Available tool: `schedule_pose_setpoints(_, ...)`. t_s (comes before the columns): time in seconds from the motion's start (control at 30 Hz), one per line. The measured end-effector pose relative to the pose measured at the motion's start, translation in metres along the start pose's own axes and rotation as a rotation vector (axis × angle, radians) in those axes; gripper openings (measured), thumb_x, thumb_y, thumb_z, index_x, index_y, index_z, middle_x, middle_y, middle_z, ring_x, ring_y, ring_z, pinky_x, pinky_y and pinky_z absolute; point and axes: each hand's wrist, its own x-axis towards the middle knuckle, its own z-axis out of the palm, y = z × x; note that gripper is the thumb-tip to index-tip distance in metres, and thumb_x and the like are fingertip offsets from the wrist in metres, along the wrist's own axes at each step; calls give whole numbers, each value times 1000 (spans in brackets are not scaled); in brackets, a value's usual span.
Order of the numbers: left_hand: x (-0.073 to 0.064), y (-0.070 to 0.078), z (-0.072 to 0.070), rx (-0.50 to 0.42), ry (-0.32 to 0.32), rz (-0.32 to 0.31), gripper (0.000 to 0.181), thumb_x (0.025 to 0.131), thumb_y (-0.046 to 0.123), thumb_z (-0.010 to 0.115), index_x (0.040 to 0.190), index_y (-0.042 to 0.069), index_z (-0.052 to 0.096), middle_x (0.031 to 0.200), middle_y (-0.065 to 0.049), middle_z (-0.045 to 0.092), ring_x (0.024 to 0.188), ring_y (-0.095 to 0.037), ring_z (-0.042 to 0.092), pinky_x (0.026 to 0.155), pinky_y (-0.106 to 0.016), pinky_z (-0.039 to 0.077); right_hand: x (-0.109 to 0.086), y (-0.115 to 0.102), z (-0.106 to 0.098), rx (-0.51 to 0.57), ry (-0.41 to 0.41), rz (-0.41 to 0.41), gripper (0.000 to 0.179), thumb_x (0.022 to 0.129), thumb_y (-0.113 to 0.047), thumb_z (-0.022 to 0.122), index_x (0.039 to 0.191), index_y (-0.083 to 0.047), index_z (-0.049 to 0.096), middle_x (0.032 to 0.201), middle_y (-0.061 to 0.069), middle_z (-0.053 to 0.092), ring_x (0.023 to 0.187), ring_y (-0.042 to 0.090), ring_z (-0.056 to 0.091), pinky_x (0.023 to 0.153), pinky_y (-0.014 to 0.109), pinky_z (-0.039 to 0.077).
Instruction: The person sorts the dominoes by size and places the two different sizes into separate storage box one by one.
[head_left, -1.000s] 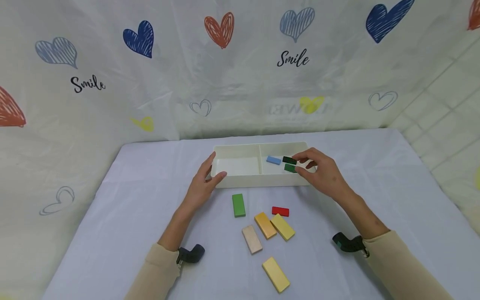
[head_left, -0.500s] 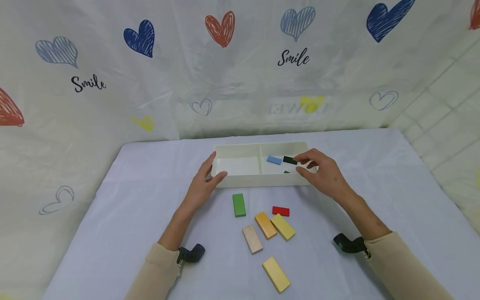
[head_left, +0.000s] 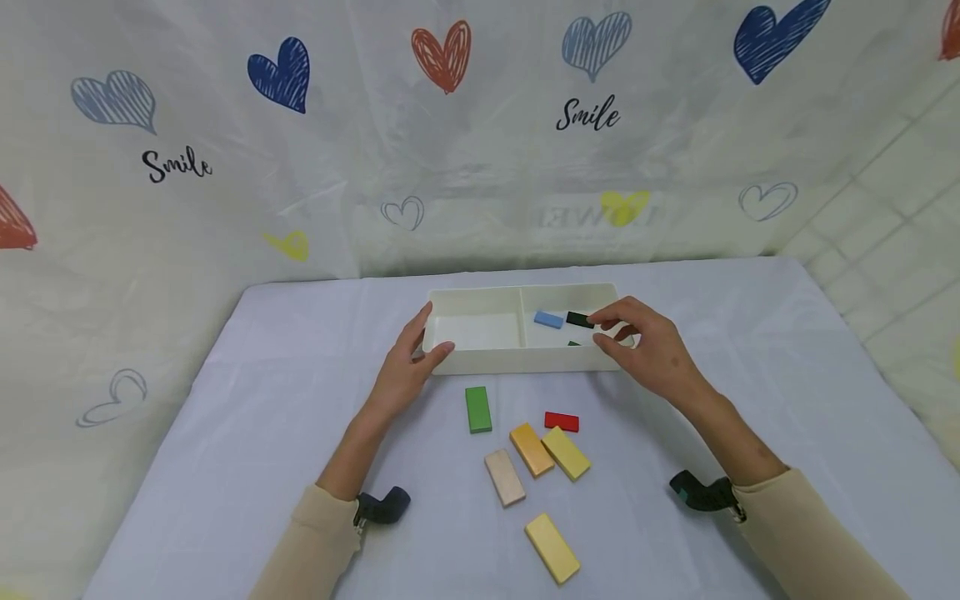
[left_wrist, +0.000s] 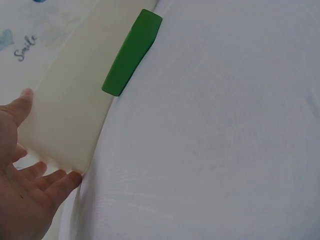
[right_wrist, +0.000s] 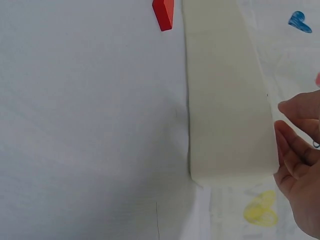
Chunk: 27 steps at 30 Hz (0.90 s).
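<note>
A white two-compartment box (head_left: 480, 362) stands toward the far side of the table. My left hand (head_left: 401, 371) rests against its left end, fingers along the end wall and thumb on the front rim. Over the right compartment is my right hand (head_left: 648, 346), thumb and index finger apart, nothing visible between them. The index fingertip overlaps the end of a dark green block (head_left: 579, 319); contact is unclear. A light blue block (head_left: 548, 319) lies beside it. Only a sliver of a green block (head_left: 573, 343) shows behind the front wall.
On the white tablecloth before the box lie a green block (head_left: 478, 410), a red block (head_left: 562, 422), an orange block (head_left: 531, 450), a yellow block (head_left: 566, 454), a beige block (head_left: 505, 477) and a pale yellow block (head_left: 552, 548). A heart-patterned sheet hangs behind the table.
The green block near my right thumb has dropped lower inside the right compartment and is now mostly hidden by the front wall. My left hand has stayed in place.
</note>
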Motion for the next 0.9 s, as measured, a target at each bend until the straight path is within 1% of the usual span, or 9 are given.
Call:
schedule_pose_setpoints(0.13,0,0,-1,9,0,-4,84,101,45,68,167,36,18,175,3,18,162,-30,24,125,-58,34,-2,-2,-1,9,0,-12,25,90,3,77,113,-6,75,108,12,71,89,13,65,77,8,52)
schedule_pose_setpoints(0.27,1,-1,0,20,1,-5,84,101,45,67,168,34,17,176,2,17,162,-30,24,126,-58,33,-4,-5,-2,8,-1,-20,25,90,4,76,113,-7,75,108,10,71,88,18,66,77,5,51)
schedule_pose_setpoints(0.47,1,0,1,25,3,-9,83,101,45,67,167,35,18,175,2,18,162,-30,24,126,-58,32,-7,-9,-4,7,32,-45,26,89,5,77,111,-9,76,106,6,71,90,19,64,78,5,51)
schedule_pose_setpoints(0.57,0,0,1,26,4,-8,83,101,46,66,168,34,17,175,2,18,162,-30,24,126,-59,33,-8,-10,-5,7,47,-61,27,88,6,77,110,-9,76,106,5,71,90,15,63,78,5,51)
schedule_pose_setpoints(0.73,0,1,1,26,5,-9,84,101,47,67,168,34,17,175,2,18,162,-30,24,125,-60,33,-9,-13,-5,-1,34,-66,28,87,7,78,109,-10,76,106,3,70,90,4,61,77,6,52)
schedule_pose_setpoints(0.9,0,0,1,19,0,-3,85,101,46,67,168,34,17,176,2,17,162,-30,23,125,-60,34,-12,-16,-5,-1,18,-78,28,87,8,78,109,-10,75,104,4,70,86,6,61,75,5,51)
